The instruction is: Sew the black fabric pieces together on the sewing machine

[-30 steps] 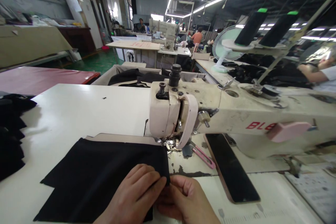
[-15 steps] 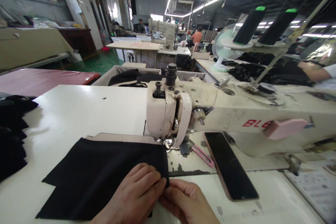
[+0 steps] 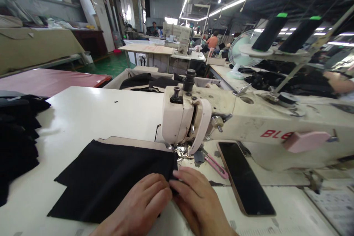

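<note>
A black fabric piece [image 3: 110, 177] lies on the white table, a beige layer [image 3: 129, 142] showing along its far edge. Its far right corner reaches the presser foot [image 3: 184, 151] of the sewing machine [image 3: 177, 118]. My left hand [image 3: 143, 202] rests on the fabric near its right edge, fingers bent and close together, the fingertips pressing the cloth. My right hand [image 3: 196, 195] is at the right edge, its fingers over the cloth and touching it; the thumb side is partly hidden.
Right of the needle lie pink snips [image 3: 217, 166] and a phone [image 3: 246, 179]. Black cloth pieces [image 3: 19, 136] are stacked at the left. Behind the machine stand a fan [image 3: 243, 49], thread cones [image 3: 269, 33] and a bin of cloth [image 3: 143, 81]. A co-worker's arm [image 3: 339, 81] shows at far right.
My right hand has shifted up along the fabric's right edge, its fingers more extended. The whole view has moved slightly, placing the machine further right in the picture.
</note>
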